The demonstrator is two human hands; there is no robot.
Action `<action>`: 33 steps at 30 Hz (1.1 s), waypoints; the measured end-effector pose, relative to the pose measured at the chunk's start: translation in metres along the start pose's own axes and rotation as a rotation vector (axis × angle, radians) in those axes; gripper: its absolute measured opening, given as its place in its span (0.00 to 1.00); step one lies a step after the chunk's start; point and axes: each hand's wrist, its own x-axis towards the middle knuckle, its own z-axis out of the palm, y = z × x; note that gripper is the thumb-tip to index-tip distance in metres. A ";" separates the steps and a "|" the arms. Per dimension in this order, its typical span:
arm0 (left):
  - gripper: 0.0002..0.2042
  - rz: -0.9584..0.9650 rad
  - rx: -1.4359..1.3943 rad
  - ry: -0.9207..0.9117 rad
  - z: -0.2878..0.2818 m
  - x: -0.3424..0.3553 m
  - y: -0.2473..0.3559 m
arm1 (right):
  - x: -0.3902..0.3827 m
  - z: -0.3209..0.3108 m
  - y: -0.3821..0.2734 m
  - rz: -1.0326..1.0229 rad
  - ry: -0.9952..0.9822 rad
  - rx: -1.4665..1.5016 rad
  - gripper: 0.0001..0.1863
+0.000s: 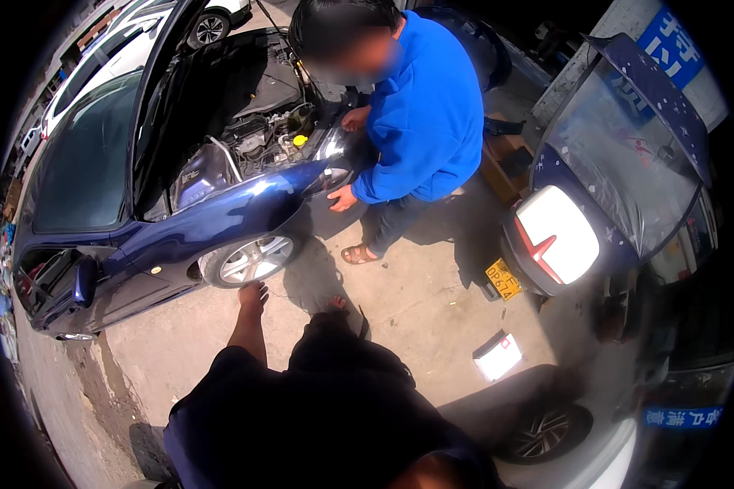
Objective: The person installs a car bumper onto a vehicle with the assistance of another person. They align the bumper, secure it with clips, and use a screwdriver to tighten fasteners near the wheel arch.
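- One front wheel (257, 260) in head view, on dark blue car (228, 200), standing on sunlit concrete ground (179, 318) just beside left hand (254, 295).
- Judged heavy and stiff, hardly fragile; rubber probably grippy, metal probably smooth. Best held by both sides of tyre (212, 270), not by smooth metal face.
- Looks silver, spoked and bright in sun, with darker rubber around.
- Left hand low against wheel's near edge in view; cannot tell touching or apart, nor spread or pinching.
- Right hand not visible; cannot tell state.
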 end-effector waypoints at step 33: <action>0.16 -0.174 1.296 0.459 -0.219 -0.346 -0.294 | 0.116 0.163 -0.268 -0.394 -0.219 0.025 0.12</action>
